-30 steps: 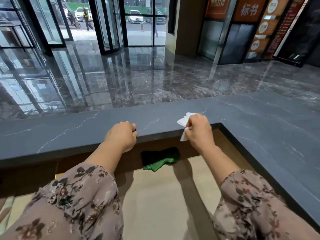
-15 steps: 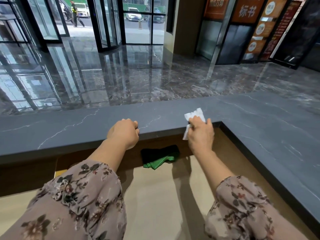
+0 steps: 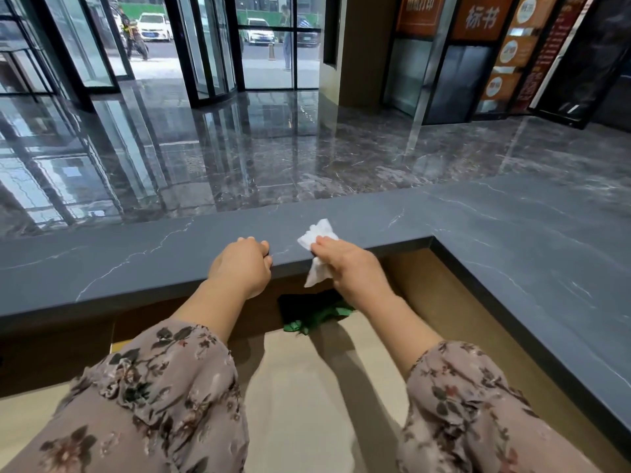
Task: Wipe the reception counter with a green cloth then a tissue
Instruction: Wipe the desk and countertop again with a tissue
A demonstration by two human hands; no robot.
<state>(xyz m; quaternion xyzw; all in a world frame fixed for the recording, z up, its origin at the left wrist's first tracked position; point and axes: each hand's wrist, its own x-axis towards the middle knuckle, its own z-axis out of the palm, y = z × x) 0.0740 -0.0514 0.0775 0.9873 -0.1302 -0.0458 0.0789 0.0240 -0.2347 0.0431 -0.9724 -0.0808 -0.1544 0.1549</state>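
One thin tissue [image 3: 316,249], limp and tearable, crumples in my clenched right hand [image 3: 345,264] on the counter [image 3: 136,261] edge; I'd pinch its bunched middle.

A dark grey, veined tabletop [image 3: 136,264] runs across mid-frame and turns down the right side — a white tissue [image 3: 318,233] lies on its near edge. Below it, a lower beige desk [image 3: 307,387] carries a green cloth [image 3: 317,317].

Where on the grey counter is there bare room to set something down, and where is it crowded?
The grey marble-look counter is bare along its whole right wing and left of the left hand. The only crowded patch is the front edge, where the right hand grips a white crumpled tissue. The green cloth lies on the lower beige desk.
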